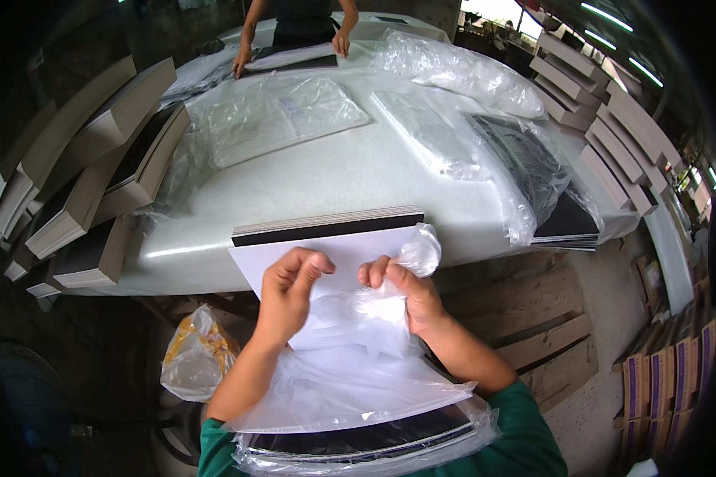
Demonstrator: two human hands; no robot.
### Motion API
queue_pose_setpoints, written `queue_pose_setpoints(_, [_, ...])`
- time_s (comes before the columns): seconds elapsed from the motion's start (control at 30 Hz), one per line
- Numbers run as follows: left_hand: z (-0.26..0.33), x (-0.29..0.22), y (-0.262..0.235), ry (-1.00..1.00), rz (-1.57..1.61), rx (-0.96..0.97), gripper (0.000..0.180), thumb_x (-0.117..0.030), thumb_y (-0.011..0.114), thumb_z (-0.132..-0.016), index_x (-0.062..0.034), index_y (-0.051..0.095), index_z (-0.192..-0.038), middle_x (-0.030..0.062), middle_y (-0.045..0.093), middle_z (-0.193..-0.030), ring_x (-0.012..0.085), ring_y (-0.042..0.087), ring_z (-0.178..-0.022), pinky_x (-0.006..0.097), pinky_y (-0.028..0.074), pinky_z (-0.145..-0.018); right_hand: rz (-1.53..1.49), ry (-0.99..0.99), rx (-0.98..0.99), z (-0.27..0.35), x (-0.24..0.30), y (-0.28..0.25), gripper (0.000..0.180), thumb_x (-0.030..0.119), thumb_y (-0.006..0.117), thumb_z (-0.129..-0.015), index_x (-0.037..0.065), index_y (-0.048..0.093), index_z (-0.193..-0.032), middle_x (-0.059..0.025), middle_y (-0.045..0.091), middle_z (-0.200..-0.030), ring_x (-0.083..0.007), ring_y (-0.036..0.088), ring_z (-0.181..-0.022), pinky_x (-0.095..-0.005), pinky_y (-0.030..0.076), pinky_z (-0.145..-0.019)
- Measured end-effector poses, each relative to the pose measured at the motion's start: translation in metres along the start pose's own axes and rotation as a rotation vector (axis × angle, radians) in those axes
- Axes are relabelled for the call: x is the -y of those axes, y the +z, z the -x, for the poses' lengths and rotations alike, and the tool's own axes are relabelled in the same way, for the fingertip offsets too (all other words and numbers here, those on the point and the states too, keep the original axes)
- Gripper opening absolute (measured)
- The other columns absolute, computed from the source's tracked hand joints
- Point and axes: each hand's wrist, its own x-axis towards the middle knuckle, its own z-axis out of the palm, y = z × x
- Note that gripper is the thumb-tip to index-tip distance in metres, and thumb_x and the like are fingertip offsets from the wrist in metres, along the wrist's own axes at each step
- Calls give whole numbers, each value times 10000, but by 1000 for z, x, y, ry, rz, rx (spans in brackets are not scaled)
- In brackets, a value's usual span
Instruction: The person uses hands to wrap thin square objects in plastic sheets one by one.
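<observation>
We work at a large pale, glossy table with rounded corners. Directly on it we see a flat stack of black and white boards at the near edge, a clear plastic bag with flat sheets inside toward the middle, a crumpled clear plastic wrap at the far right, and black boards half inside a clear bag on the right edge. At the far end a flat dark sheet in plastic lies under another person's hands, and grey cardboard boards lean in fanned piles along the left edge.
</observation>
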Motion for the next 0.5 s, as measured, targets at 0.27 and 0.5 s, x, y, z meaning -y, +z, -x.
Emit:
queue_pose_setpoints(0.27, [9,-7,21,181,-246,181,172,-153,577,-824,10,570,-770,59,528,-668,131,479,-657,238,381,-604,48,-7,-137,7,-3,6,239,256,628,-771,28,563,-800,-79,563,-814,-147,528,-786,-288,418,-728])
queue_pose_setpoints(0.5, [7,3,13,-21,0,91,219,-190,533,-860,2,572,-763,24,527,-660,111,473,-600,228,381,-555,-326,51,63,11,0,-9,198,171,640,-747,36,503,-793,-30,486,-615,-121,518,-618,-285,421,-591])
